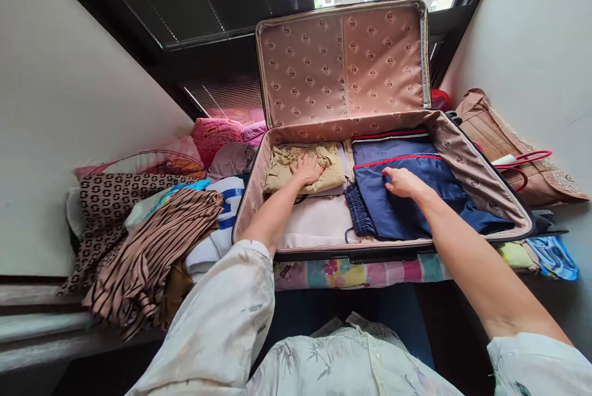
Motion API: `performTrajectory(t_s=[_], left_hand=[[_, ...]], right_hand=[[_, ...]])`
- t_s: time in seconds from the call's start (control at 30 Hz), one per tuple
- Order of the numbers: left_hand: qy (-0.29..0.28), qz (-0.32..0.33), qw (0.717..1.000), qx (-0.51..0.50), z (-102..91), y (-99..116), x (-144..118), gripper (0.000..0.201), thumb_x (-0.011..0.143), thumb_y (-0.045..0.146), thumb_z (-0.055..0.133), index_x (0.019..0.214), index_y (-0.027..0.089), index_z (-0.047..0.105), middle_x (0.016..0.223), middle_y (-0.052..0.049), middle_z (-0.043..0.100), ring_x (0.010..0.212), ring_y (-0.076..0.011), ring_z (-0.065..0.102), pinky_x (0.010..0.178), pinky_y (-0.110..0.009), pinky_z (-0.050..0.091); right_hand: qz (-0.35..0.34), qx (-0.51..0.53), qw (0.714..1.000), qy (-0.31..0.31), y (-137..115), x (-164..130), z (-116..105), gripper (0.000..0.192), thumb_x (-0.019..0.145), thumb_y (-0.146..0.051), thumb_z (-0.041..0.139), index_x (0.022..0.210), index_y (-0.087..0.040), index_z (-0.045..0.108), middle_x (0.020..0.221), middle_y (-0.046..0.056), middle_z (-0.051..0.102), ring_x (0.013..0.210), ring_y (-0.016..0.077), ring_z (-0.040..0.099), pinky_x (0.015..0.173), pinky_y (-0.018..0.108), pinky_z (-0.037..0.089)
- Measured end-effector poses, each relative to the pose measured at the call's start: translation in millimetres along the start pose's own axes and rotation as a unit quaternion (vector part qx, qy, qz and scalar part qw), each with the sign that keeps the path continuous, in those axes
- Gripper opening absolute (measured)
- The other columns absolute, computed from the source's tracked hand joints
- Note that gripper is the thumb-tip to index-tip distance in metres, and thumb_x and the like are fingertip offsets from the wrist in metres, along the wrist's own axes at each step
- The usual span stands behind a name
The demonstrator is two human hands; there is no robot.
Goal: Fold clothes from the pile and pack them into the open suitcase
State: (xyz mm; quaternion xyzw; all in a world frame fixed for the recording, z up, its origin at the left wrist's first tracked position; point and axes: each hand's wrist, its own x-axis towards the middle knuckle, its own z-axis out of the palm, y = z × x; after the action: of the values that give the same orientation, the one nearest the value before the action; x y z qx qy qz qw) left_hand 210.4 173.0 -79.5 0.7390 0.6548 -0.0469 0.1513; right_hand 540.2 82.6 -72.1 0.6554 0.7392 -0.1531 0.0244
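Note:
An open suitcase (pixel 462 165) with a pink patterned lining lies before me, full of folded clothes. My left hand (pixel 306 172) is spread flat on a folded khaki garment (pixel 282 168) with a gathered waist, in the left part of the case. Over the navy trousers (pixel 393 214) with red and white stripes is my right hand (pixel 404 183), its fingers curled in and nothing visible in them. Whether it touches the cloth is hard to tell. Pale folded cloth (pixel 319 220) lies in front of the khaki garment.
The suitcase lid (pixel 345 66) stands upright against the window side. To the left are a striped brown garment (pixel 171 248), a white and blue garment (pixel 222 211) and pink bedding (pixel 217 137). A brown bag (pixel 513 143) with red handles rests at the right by the wall.

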Motion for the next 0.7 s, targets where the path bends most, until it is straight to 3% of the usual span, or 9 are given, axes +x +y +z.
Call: performTrajectory(t_s=[0.07, 0.1, 0.2, 0.3, 0.43, 0.5, 0.57, 0.63, 0.7], left_hand=[[-0.025, 0.005, 1.0, 0.015, 0.1, 1.4, -2.4, 0.08, 0.104, 0.061, 0.034, 0.173, 0.023, 0.019, 0.179, -0.017, 0.006, 0.165, -0.0422, 0.003, 0.124, -0.071, 0.017], [-0.028, 0.011, 0.999, 0.023, -4.0, 3.4, -6.3, 0.079, 0.104, 0.06, 0.035, 0.172, 0.022, 0.021, 0.178, -0.02, 0.01, 0.164, -0.0427, 0.009, 0.124, -0.07, 0.019], [-0.038, 0.069, 0.995, 0.061, -16.6, 14.3, -33.7, 0.065, 0.105, 0.048, 0.043, 0.161, 0.016, 0.043, 0.165, -0.027, 0.037, 0.152, -0.0427, 0.037, 0.121, -0.064, 0.03], [-0.063, 0.185, 0.974, 0.116, -16.5, 20.2, -77.0, 0.056, 0.1, 0.045, 0.058, 0.147, 0.014, 0.058, 0.152, -0.027, 0.052, 0.142, -0.0414, 0.048, 0.119, -0.061, 0.034], [-0.072, 0.227, 0.958, 0.162, -7.7, 4.7, -117.8, 0.093, 0.082, 0.042, 0.086, 0.162, 0.024, 0.04, 0.168, -0.024, 0.034, 0.152, -0.0437, 0.035, 0.118, -0.063, 0.035], [-0.057, 0.22, 0.961, 0.159, -5.2, -4.6, -121.7, 0.107, 0.079, 0.035, 0.09, 0.167, 0.029, 0.029, 0.171, -0.023, 0.029, 0.153, -0.0446, 0.033, 0.118, -0.064, 0.033], [-0.032, 0.217, 0.966, 0.137, -4.5, -8.5, -118.1, 0.102, 0.084, 0.032, 0.086, 0.168, 0.032, 0.028, 0.165, -0.021, 0.04, 0.147, -0.0433, 0.043, 0.118, -0.064, 0.034], [-0.015, 0.215, 0.969, 0.119, -5.0, -7.1, -112.2, 0.093, 0.087, 0.032, 0.084, 0.166, 0.033, 0.034, 0.157, -0.02, 0.05, 0.14, -0.0427, 0.05, 0.116, -0.064, 0.035], [-0.019, 0.213, 0.97, 0.118, -5.9, -4.2, -108.2, 0.093, 0.084, 0.034, 0.086, 0.164, 0.032, 0.039, 0.155, -0.021, 0.051, 0.14, -0.0444, 0.051, 0.115, -0.064, 0.036]], right_hand=[[0.009, 0.006, 1.0, 0.003, -0.7, -1.3, -2.8, 0.049, 0.094, -0.024, 0.059, 0.143, -0.018, 0.061, 0.126, 0.017, 0.073, 0.119, 0.0288, 0.068, 0.096, 0.034, 0.051], [0.016, 0.007, 1.0, 0.005, -1.0, -2.3, -4.2, 0.049, 0.095, -0.022, 0.058, 0.143, -0.017, 0.062, 0.128, 0.018, 0.072, 0.119, 0.0292, 0.067, 0.097, 0.035, 0.051], [0.039, 0.009, 0.999, 0.022, -1.6, -6.2, -5.5, 0.049, 0.095, -0.019, 0.055, 0.143, -0.016, 0.061, 0.136, 0.021, 0.066, 0.12, 0.0304, 0.066, 0.1, 0.037, 0.051], [0.055, 0.006, 0.998, 0.034, -2.5, -9.1, -2.8, 0.056, 0.092, -0.017, 0.055, 0.148, -0.016, 0.056, 0.144, 0.022, 0.056, 0.124, 0.0295, 0.063, 0.103, 0.036, 0.05], [0.061, -0.042, 0.997, 0.029, -0.3, -7.5, -7.4, 0.08, 0.085, -0.018, 0.065, 0.161, -0.026, 0.04, 0.159, 0.019, 0.042, 0.138, 0.0336, 0.053, 0.107, 0.043, 0.049], [0.067, -0.084, 0.994, 0.027, 5.8, -3.4, -17.4, 0.098, 0.08, -0.028, 0.076, 0.166, -0.032, 0.029, 0.167, 0.019, 0.032, 0.148, 0.0422, 0.04, 0.11, 0.057, 0.045], [0.077, -0.116, 0.99, 0.01, 14.5, 2.4, -29.5, 0.116, 0.07, -0.04, 0.086, 0.168, -0.035, 0.023, 0.171, 0.018, 0.027, 0.154, 0.0486, 0.028, 0.112, 0.069, 0.039], [0.08, -0.139, 0.987, -0.026, 22.3, 8.8, -39.4, 0.12, 0.064, -0.048, 0.089, 0.166, -0.035, 0.028, 0.168, 0.018, 0.034, 0.153, 0.05, 0.028, 0.112, 0.072, 0.035], [0.06, -0.167, 0.983, -0.054, 26.8, 14.0, -44.6, 0.112, 0.061, -0.05, 0.09, 0.159, -0.03, 0.04, 0.159, 0.019, 0.047, 0.148, 0.0484, 0.036, 0.11, 0.069, 0.038]])
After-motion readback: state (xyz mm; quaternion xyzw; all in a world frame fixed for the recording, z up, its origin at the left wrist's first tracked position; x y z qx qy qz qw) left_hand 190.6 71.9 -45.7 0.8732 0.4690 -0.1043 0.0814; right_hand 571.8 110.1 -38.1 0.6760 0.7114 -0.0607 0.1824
